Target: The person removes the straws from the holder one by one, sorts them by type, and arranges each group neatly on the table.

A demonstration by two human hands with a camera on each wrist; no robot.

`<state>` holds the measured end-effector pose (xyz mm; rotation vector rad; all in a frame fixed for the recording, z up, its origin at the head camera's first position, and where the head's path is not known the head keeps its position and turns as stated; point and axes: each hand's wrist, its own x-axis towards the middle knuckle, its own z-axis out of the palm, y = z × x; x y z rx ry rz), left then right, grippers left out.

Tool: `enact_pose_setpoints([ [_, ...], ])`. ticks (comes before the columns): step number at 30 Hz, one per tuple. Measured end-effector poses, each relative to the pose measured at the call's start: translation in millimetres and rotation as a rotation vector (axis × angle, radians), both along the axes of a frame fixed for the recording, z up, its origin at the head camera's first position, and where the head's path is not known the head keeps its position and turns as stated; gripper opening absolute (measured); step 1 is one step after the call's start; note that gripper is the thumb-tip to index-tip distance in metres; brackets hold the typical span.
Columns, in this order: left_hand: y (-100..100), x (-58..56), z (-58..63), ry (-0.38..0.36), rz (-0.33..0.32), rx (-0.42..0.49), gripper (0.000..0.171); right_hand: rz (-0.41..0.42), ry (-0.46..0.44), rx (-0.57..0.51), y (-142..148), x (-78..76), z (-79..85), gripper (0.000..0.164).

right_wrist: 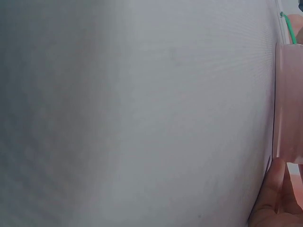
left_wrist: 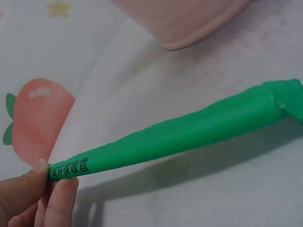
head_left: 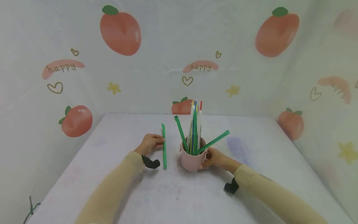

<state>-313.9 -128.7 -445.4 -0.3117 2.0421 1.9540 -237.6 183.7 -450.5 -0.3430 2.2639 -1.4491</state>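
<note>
My left hand (head_left: 150, 143) pinches a slim green wrapped straw (head_left: 164, 157) between thumb and fingertips, near its middle. In the left wrist view dark printed characters show on the green straw (left_wrist: 175, 137) beside the thumb, and its shadow falls on the table below. Right of it, a small pink bucket (head_left: 191, 164) stands upright, full of wrapped straws. White straws (head_left: 199, 130) and several coloured ones rise steeply, while two green straws (head_left: 213, 141) lean out left and right. My right hand (head_left: 218, 160) grips the bucket's right side, thumb low on the wall (right_wrist: 291, 104).
A whitish table (head_left: 173, 199) spreads under both hands, backed by a hanging cloth (head_left: 156, 84) with printed fruit and hearts. Black wrist mounts (head_left: 151, 162) jut from both sleeves. A dark green cord (head_left: 31, 209) hangs at the lower left edge.
</note>
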Motion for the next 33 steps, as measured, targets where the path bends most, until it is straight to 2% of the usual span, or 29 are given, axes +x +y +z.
enact_pose_setpoints([
  [5, 7.0, 2.0, -6.2, 0.009, -0.014, -0.085, 0.030, -0.017, -0.012, 0.020, -1.2, -0.5, 0.8, 0.066],
  [11, 14.1, 0.9, -9.2, 0.021, -0.034, -0.169, 0.028, 0.001, 0.001, -0.007, -0.2, -0.4, -2.2, 0.068],
  [22, 20.2, 2.4, -2.8, 0.055, -0.071, -0.313, 0.021, -0.013, 0.000, 0.014, -0.4, -0.6, -1.0, 0.068],
  [33, 22.6, 5.5, 2.4, 0.096, -0.063, -0.387, 0.017, -0.004, -0.001, 0.002, 0.5, -2.2, -2.2, 0.066],
])
